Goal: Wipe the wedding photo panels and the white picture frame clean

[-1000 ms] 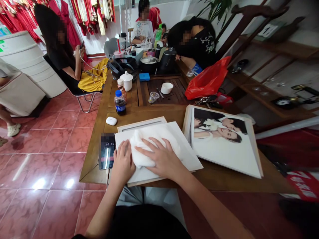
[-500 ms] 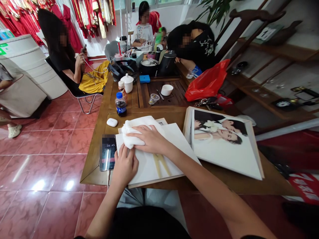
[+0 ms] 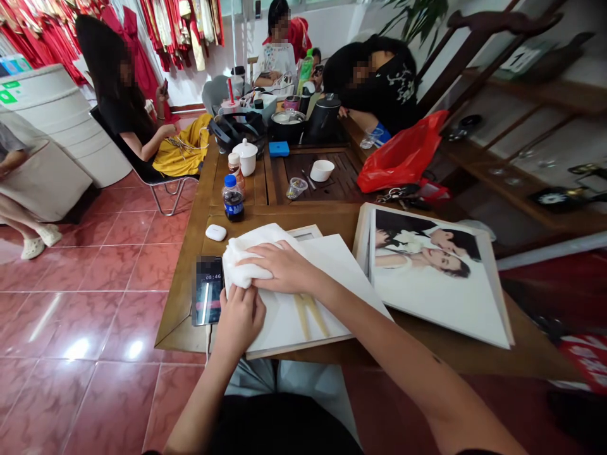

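My right hand (image 3: pixel 279 268) lies over a bunched white cloth (image 3: pixel 237 260), its fingers curved round and pressing it down. Under the cloth is a large white board or album page (image 3: pixel 279 322) at the table's near edge. Flat on the left edge of that page rests my left hand (image 3: pixel 243 316), its fingers stretched toward the cloth and touching its lower side; it holds nothing that I can see. Two pale yellow strips (image 3: pixel 303 316) lie on the page beneath my right forearm. A framed corner (image 3: pixel 306 233) peeks out behind the page.
Left of the page lies a phone (image 3: pixel 207 294) on a cable, with a white earbud case (image 3: pixel 216 232) and a cola bottle (image 3: pixel 232 199) beyond. On the right is a stack with a wedding photo (image 3: pixel 427 249), near a red plastic bag (image 3: pixel 403 155). Several people sit around the table.
The cloth has spread flatter and shifted slightly left and down under my right hand. My left hand stays nearly in place. The person seated at left has lowered one hand from their phone.
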The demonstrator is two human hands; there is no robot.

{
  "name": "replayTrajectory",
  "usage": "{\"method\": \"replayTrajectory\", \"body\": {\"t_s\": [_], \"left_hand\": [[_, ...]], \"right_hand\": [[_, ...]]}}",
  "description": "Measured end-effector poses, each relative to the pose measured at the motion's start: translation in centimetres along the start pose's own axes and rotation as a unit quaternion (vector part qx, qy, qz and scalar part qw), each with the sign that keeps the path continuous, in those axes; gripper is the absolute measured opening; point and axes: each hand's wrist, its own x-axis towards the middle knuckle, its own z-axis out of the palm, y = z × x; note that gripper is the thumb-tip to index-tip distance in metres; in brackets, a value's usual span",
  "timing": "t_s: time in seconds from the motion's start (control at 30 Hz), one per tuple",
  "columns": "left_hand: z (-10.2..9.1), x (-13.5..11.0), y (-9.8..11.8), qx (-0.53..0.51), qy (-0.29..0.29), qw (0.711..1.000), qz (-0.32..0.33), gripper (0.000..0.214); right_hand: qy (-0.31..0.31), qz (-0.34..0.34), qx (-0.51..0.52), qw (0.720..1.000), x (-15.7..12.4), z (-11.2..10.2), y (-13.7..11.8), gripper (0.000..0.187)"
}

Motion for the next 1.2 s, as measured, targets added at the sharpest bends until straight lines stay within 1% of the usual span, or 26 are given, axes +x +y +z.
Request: {"method": "replayTrajectory", "body": {"t_s": [0.17,0.23,0.5,0.6,0.77,1.0,1.1,1.2], "left_hand": [[-0.1,0.0,0.1,-0.033,0.005,0.999,-0.001,0.039],[0.0,-0.1,0.1,-0.038,0.007,0.999,-0.005,0.043],[0.3,-0.2,0.1,-0.046,0.018,0.999,-0.014,0.043],[0.3,-0.2,0.1,-0.050,0.023,0.998,-0.018,0.043],[0.3,-0.1,0.1,-0.051,0.025,0.998,-0.018,0.041],[0.2,-0.1,0.2,-0.055,0.026,0.998,-0.020,0.042],[0.2,-0.1,0.1,-0.055,0.023,0.998,-0.019,0.041],[0.2,-0.1,0.1,-0.048,0.023,0.998,-0.013,0.041]], "right_hand": [[0.028,0.025,-0.031,0.999,-2.4,0.1,2.2,0.048],[0.040,0.034,-0.053,0.997,-3.5,0.2,3.0,0.048],[0.096,0.084,-0.106,0.986,-7.3,0.3,5.7,0.048],[0.108,0.080,-0.134,0.982,-8.4,0.7,6.0,0.050],[0.123,0.062,-0.162,0.977,-10.6,2.3,5.0,0.053],[0.142,0.048,-0.166,0.975,-15.5,4.8,2.0,0.059],[0.151,0.037,-0.168,0.973,-17.5,5.5,0.9,0.062],[0.156,0.022,-0.171,0.973,-18.6,5.9,0.3,0.067]]}}
